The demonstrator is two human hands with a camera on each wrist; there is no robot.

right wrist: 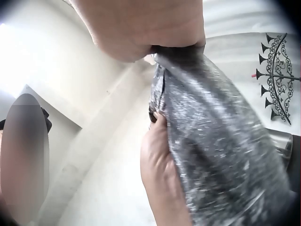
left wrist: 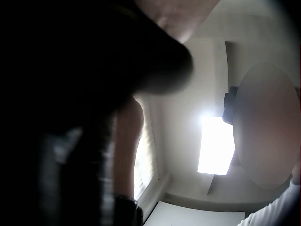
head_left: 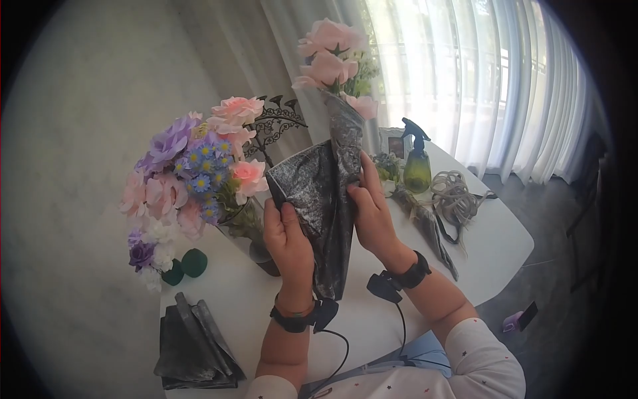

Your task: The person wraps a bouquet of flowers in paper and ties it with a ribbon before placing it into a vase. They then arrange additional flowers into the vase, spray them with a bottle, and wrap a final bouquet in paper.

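Observation:
A small bouquet of pink roses (head_left: 329, 66) with green sprigs stands upright out of dark grey, shiny wrapping paper (head_left: 311, 199). My left hand (head_left: 289, 249) pinches the paper's loose left side, thumb in front. On the other side my right hand (head_left: 374, 219) grips the rolled part just below the flowers, thumb across the front. The paper tapers down between both wrists, its stems hidden inside. In the right wrist view the crinkled paper (right wrist: 221, 141) spreads below the right hand (right wrist: 146, 28), with the left hand (right wrist: 162, 174) at its edge. A dark shape covers much of the left wrist view.
Left stands a vase of mixed flowers (head_left: 166, 176), near green foam pieces (head_left: 194, 263) and folded grey paper (head_left: 199, 346). On the white table's (head_left: 502, 246) right are a green spray bottle (head_left: 417, 174), coiled ribbon (head_left: 458, 199) and a thin wrapped bundle (head_left: 432, 236). A black metal stand (head_left: 276, 123) rises behind.

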